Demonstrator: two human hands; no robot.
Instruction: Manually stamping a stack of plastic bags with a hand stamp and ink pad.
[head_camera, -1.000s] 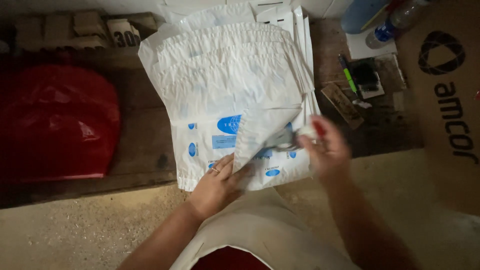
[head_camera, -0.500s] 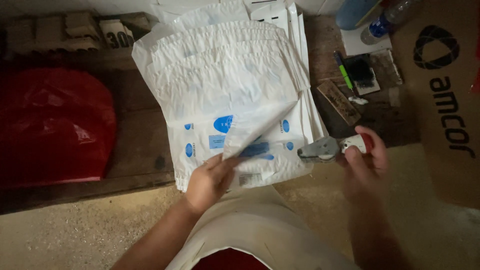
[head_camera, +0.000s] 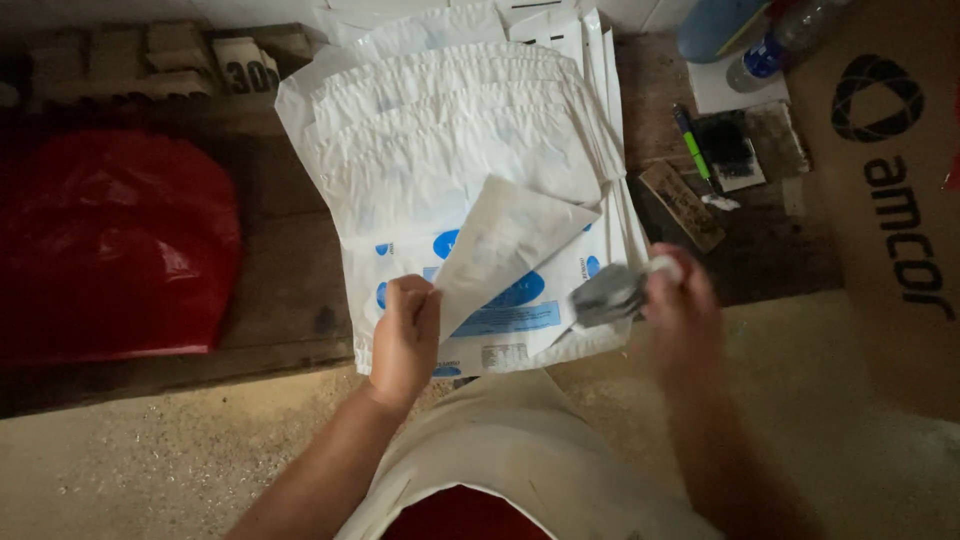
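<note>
White paper is what the left hand (head_camera: 405, 335) is working with: its fingers (head_camera: 418, 300) are pinching the lower corner of the top bag (head_camera: 500, 245) and folding it up and over, so the plain underside is showing above the blue print; the bag itself is lying on the fanned stack of white bags (head_camera: 450, 130), at the near edge of the wooden bench (head_camera: 270, 300). The right hand (head_camera: 680, 310) is closing around a grey metal tool (head_camera: 608, 293), blurred, so I cannot tell quite how the fingers are lying on it, only that they are wrapped about its handle end, with the tool's nose touching the stack's right edge.

The grip on the corner is looking slight; should the paper slip, the flap would likely be falling back flat, and a pull too hard might be dragging the bags beneath out of their fan. The tool, if brought in carelessly, could be catching more than one sheet.

Against the earlier frames, the right hand is sitting nearer the stack than half a second ago, when it was held off to the right; the flap is lifted higher and wider than before.

Farther off, a red plastic bag (head_camera: 110, 240) is lying at the left, a green pen (head_camera: 692, 145) and a plastic bottle (head_camera: 770, 50) are resting behind, and a brown cardboard box (head_camera: 890, 200) is standing at the right.
</note>
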